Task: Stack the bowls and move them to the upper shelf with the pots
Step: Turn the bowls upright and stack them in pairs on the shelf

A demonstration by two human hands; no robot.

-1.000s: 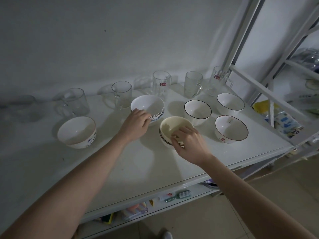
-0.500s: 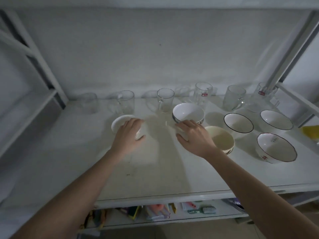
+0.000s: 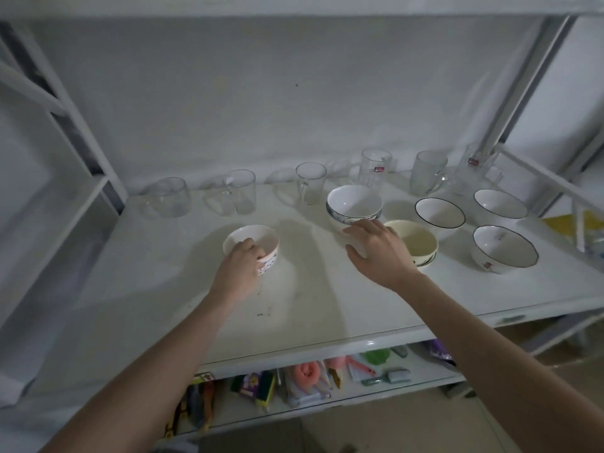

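Several bowls stand on the white shelf (image 3: 327,308). My left hand (image 3: 240,268) grips the near rim of a small white bowl with a blue pattern (image 3: 261,237), which rests on the shelf. With fingers spread, my right hand (image 3: 376,253) lies against the near side of a blue-rimmed white bowl (image 3: 354,202) and holds nothing. A cream bowl (image 3: 420,241) sits just right of that hand, partly hidden by it. Further right are a black-rimmed bowl (image 3: 439,212), a plain white bowl (image 3: 500,204) and a bowl with a red mark (image 3: 503,248).
Several glass mugs (image 3: 310,183) line the back of the shelf against the wall. White uprights (image 3: 523,86) frame both sides. The underside of a higher shelf (image 3: 294,6) runs along the top. A lower shelf holds sponges and brushes (image 3: 304,377).
My left hand left the blue-rimmed bowl and took the small bowl on the left. My right hand moved off the cream bowl to the blue-rimmed bowl's near side.
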